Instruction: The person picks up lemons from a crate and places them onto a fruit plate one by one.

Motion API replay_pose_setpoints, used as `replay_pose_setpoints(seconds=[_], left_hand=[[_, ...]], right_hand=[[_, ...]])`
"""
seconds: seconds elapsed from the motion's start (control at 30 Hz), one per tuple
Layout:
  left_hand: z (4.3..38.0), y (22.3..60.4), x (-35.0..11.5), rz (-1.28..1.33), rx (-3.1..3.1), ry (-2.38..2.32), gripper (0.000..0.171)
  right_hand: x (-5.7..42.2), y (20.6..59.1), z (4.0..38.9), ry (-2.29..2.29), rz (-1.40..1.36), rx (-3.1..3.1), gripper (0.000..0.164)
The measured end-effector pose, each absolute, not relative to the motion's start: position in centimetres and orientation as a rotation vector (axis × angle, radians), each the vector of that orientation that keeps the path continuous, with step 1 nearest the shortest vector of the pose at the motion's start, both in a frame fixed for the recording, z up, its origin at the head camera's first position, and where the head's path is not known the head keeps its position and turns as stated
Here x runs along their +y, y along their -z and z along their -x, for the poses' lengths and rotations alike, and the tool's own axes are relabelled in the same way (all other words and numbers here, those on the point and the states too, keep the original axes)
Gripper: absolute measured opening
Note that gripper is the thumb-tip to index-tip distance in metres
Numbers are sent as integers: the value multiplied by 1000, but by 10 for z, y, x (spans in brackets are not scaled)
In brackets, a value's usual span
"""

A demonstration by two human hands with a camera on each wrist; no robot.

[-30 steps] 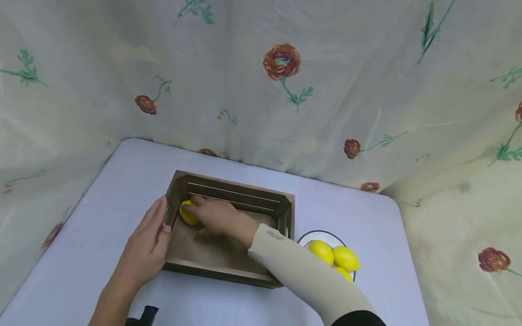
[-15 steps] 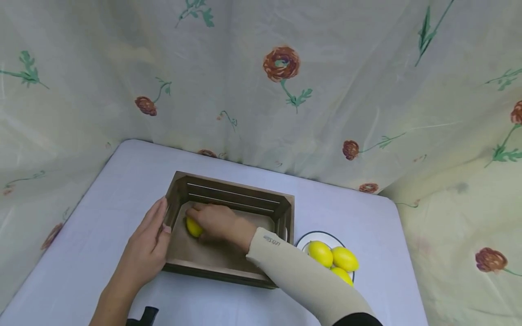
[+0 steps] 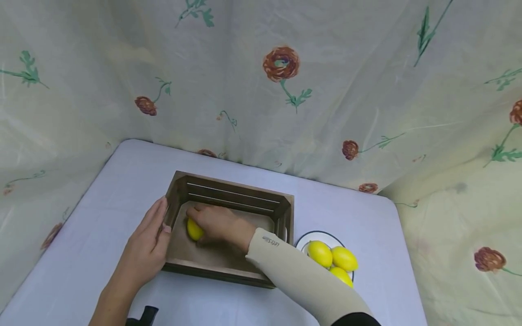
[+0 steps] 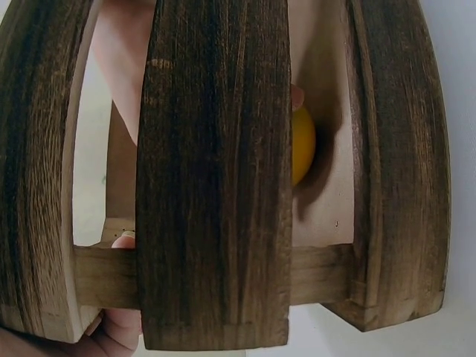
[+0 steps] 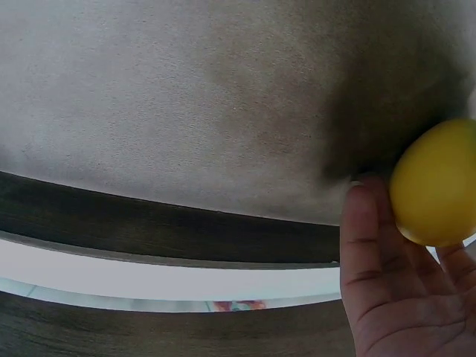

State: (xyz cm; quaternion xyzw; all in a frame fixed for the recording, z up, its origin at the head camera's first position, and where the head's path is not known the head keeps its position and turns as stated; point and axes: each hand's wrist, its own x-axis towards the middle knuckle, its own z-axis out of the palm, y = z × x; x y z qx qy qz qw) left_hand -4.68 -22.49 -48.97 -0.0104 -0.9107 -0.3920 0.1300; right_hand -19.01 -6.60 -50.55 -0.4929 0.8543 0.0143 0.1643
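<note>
A brown slatted wooden crate (image 3: 216, 275) stands on the table in the head view. My left hand (image 3: 147, 244) grips its left end wall; in the left wrist view a fingertip (image 4: 125, 239) shows through a gap between the slats. Inside the crate, my right hand (image 3: 218, 222) holds a yellow lemon (image 3: 195, 229) close to the floor at the left side. Fingers lie against the lemon (image 5: 435, 182) in the right wrist view, and its shadow falls on the crate's floor. A slat partly hides the lemon (image 4: 303, 146) from the left wrist camera.
Right of the crate sits a white dark-rimmed plate (image 3: 326, 236) with several lemons (image 3: 344, 258), partly behind the right sleeve (image 3: 302, 271). A black object (image 3: 147, 314) shows at the bottom edge. A flowered curtain (image 3: 253, 90) hangs behind the white table (image 3: 134, 158).
My right hand has brought the lemon from the crate's far left corner slightly right and nearer, and its fingers have come over the top. The left hand stays put.
</note>
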Motion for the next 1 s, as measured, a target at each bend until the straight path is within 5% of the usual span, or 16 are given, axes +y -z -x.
replay_pose_setpoints(seconds=[1.0], left_hand=[[47,486,-224,19,-2663,1127,61]], right_hand=[[-45,443,173,32,1592,2367,72]])
